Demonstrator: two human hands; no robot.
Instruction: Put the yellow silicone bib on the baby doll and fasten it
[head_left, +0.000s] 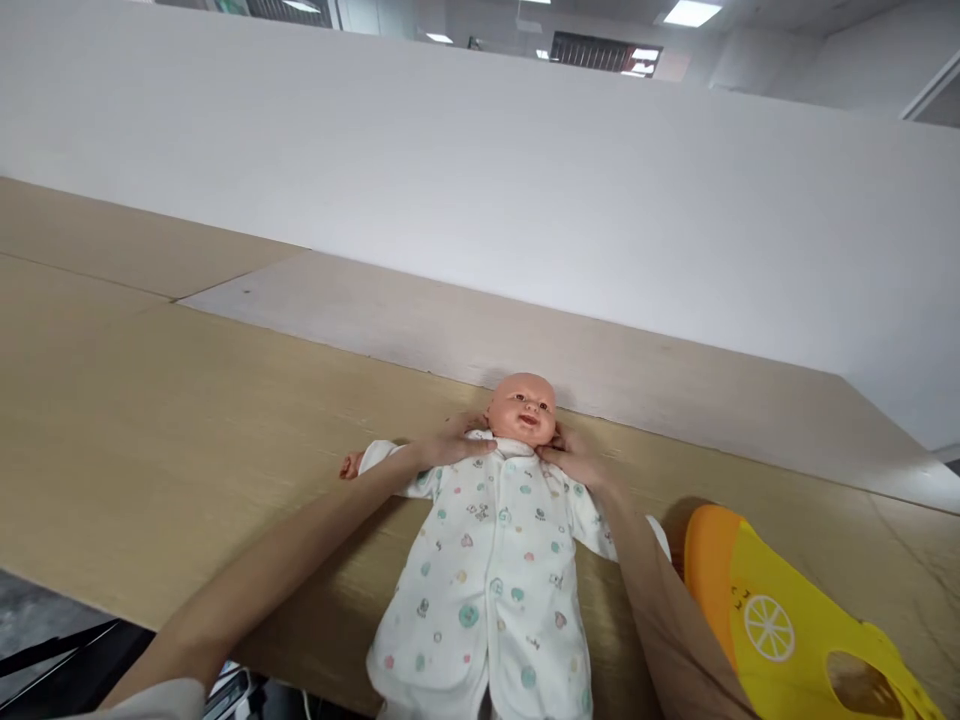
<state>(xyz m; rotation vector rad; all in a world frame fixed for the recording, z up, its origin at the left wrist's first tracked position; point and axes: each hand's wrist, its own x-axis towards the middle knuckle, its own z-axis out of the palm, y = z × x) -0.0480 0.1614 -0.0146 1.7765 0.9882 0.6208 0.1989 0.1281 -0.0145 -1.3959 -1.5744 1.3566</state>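
A baby doll [523,405] lies on its back on the wooden table, head toward the wall. It wears a white romper [499,550] printed with small coloured dots and animals, closed down the front. My left hand [461,440] grips the doll at one side of its neck, the thumb on the collar and the other fingers mostly hidden behind. On the opposite side my right hand [576,458] holds it the same way, with its thumb at the collar edge. One doll hand [351,465] sticks out of the sleeve at left; the other is not visible.
A yellow and orange bib [802,620] with a citrus-slice print lies on the table [187,430], right of my right forearm. A white partition [480,180] rises behind the table. Below the front edge at lower left are dark items I cannot make out.
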